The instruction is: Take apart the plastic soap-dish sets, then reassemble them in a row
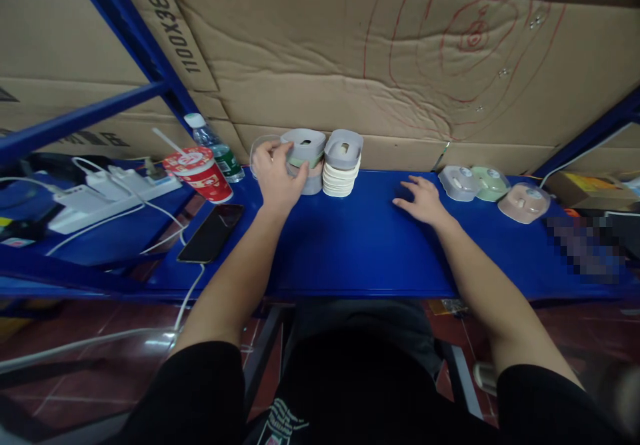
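Observation:
My left hand is at the stacked plastic trays, its thumb and fingers apart. Beside its fingers stands a stack of grey, green and pinkish trays topped by a grey tray with a hole. Clear plastic covers show partly behind the hand; whether the fingertips touch them I cannot tell. Just right of that stack, another grey tray rests on a pile of cream-coloured pieces. My right hand hovers low over or rests on the blue table, fingers spread, holding nothing.
To the right sit grey, green and pink cases with clear covers. At left are a red cup with a straw, a water bottle, a phone and a power strip. Cardboard stands behind.

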Motion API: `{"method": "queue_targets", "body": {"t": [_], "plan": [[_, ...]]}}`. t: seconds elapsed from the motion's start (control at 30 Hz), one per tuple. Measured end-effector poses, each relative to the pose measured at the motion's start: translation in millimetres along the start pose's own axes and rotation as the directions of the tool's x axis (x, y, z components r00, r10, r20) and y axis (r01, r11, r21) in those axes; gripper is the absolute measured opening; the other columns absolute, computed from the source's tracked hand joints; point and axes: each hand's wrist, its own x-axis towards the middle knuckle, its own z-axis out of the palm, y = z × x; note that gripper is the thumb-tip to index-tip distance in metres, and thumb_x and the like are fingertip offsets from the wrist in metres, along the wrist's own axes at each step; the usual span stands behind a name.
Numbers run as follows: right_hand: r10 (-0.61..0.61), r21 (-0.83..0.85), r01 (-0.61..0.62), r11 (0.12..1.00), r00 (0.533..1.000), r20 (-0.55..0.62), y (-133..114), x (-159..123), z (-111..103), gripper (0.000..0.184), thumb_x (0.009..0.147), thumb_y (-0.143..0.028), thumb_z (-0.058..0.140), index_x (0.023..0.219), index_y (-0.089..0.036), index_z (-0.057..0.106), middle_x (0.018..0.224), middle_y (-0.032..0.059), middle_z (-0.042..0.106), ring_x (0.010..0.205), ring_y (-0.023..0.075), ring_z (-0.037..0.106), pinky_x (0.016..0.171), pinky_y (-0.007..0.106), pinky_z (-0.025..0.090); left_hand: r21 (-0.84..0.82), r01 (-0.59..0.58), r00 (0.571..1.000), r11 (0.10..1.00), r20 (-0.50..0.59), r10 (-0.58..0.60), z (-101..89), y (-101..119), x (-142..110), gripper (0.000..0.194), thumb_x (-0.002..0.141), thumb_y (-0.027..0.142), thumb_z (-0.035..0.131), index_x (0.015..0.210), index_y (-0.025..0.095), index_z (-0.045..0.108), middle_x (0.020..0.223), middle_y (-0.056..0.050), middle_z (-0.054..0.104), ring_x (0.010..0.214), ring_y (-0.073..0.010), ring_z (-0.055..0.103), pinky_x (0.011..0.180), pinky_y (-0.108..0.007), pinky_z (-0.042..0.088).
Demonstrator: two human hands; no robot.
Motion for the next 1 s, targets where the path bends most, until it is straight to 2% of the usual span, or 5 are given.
{"method": "queue_targets", "body": {"t": [0.1,0.2,0.43,0.73,1.0], "plan": [[-0.155,0.044,0.151,0.988,0.982,0.108,-20.2,-3.8,6.4,0.080,0.090,-0.073,0.063,0.155,-0.026,0.060,0.171,0.0148,0.046,0.159,0.0474,0.036,0.127,0.072,0.026,0.052,-0.044,0.996,0.998,0.079,0.040,1.1,10.8,-4.0,0.060,0.105,0.068,0.050,0.145,0.024,0.057,0.156,-0.008,0.051,0.138,-0.0321,0.046,0.122,-0.056,0.034],[-0.233,0.063,0.225,0.972,0.956,0.177,-28.1,-5.8,6.5,0.083,0.092,-0.072,0.065,0.158,-0.023,0.057,0.173,0.0169,0.042,0.161,0.0464,0.034,0.128,0.069,0.026,0.008,-0.181,0.962,0.984,0.208,0.175,9.6,30.4,-9.6,0.051,0.107,0.056,0.050,0.145,0.023,0.059,0.160,-0.013,0.050,0.141,-0.0333,0.050,0.121,-0.051,0.038],[-0.195,0.074,0.182,0.980,0.946,0.259,-17.9,-4.0,6.7,0.086,0.093,-0.072,0.066,0.159,-0.018,0.056,0.171,0.0212,0.043,0.158,0.0450,0.040,0.127,0.064,0.035,-0.065,-0.318,0.860,0.946,0.400,0.317,30.0,54.1,-12.9,0.055,0.111,0.039,0.041,0.163,0.020,0.041,0.175,-0.015,0.036,0.156,-0.0318,0.042,0.123,-0.046,0.041],[-0.229,0.071,0.218,0.973,0.932,0.279,-15.6,-3.3,10.1,0.084,0.096,-0.073,0.061,0.160,-0.019,0.054,0.170,0.0202,0.045,0.158,0.0452,0.041,0.127,0.064,0.036,-0.131,-0.291,0.916,0.948,0.248,0.316,49.4,37.0,-12.9,0.040,0.108,0.021,0.051,0.147,0.019,0.055,0.145,-0.013,0.057,0.130,-0.0254,0.061,0.112,-0.040,0.053],[-0.231,0.087,0.216,0.973,0.936,0.266,-13.9,-2.9,10.7,0.087,0.095,-0.074,0.062,0.160,-0.016,0.054,0.168,0.0222,0.048,0.155,0.0462,0.044,0.127,0.062,0.037,-0.151,-0.393,0.907,0.907,0.102,0.410,55.2,28.9,-11.8,0.030,0.105,0.019,0.058,0.134,0.019,0.066,0.127,-0.013,0.064,0.112,-0.0237,0.068,0.093,-0.038,0.061]]}}
